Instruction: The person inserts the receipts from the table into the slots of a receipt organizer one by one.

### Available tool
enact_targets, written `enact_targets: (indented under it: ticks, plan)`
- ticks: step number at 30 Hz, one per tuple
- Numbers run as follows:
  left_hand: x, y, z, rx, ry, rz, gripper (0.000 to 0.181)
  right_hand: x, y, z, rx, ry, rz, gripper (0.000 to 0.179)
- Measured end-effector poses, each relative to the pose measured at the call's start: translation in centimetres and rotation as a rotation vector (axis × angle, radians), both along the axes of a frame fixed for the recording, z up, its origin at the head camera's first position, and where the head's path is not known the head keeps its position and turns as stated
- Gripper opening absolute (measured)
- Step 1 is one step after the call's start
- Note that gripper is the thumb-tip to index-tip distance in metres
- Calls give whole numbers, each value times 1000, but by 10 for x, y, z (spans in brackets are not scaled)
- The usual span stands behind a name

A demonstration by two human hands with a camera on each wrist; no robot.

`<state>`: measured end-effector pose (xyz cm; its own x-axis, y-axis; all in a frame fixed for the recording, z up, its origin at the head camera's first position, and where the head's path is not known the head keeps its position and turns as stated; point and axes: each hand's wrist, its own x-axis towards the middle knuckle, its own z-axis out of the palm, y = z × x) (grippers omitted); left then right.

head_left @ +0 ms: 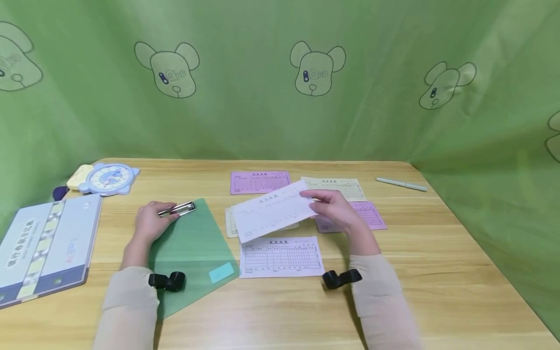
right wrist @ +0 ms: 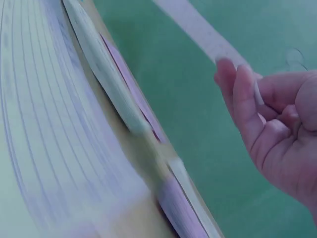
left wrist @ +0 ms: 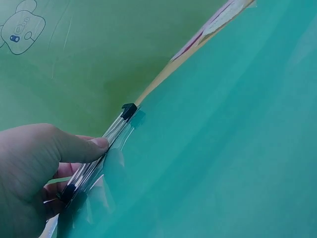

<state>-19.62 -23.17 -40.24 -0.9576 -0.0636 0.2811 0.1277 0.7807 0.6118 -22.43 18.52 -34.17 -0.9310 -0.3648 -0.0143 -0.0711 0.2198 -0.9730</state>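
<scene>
On the left, my left hand (head_left: 150, 221) pinches the metal clip (head_left: 185, 208) at the top edge of a translucent green clip folder (head_left: 192, 253). In the left wrist view the thumb presses on the clip (left wrist: 94, 161) from above, with the other fingers behind it. My right hand (head_left: 337, 210) holds a white printed slip (head_left: 271, 210) by its right end, between thumb and fingers. Raised at a tilt, that slip partly covers a pale form (head_left: 232, 226) beneath. Just in front of it, another white form (head_left: 281, 260) lies flat on the table.
Behind are a purple form (head_left: 258, 183) and a pale green form (head_left: 350, 187), with a second purple form (head_left: 372, 214) at the right. A pen (head_left: 401, 184) lies further right. At left stand a blue binder (head_left: 83, 228) and a small blue clock (head_left: 110, 179).
</scene>
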Motion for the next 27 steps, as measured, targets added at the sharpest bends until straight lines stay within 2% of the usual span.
enact_targets:
  ticks: [6,13,20,23,27]
  plan:
    - [0,1,1,30,0,1,32,-10,-53,-2,-32,-41,1,39]
    - [2,-2,1,73,-39,-13,32,-17,-98,-10,-19,-29,66,32]
    - [2,-5,3,99,-81,-35,33,-13,-130,-22,28,-98,125,34]
    - [1,-6,4,112,-105,-42,34,-10,-143,-28,59,-134,129,38]
    - [0,-4,7,115,-124,-35,33,-5,-158,-34,118,-131,112,41]
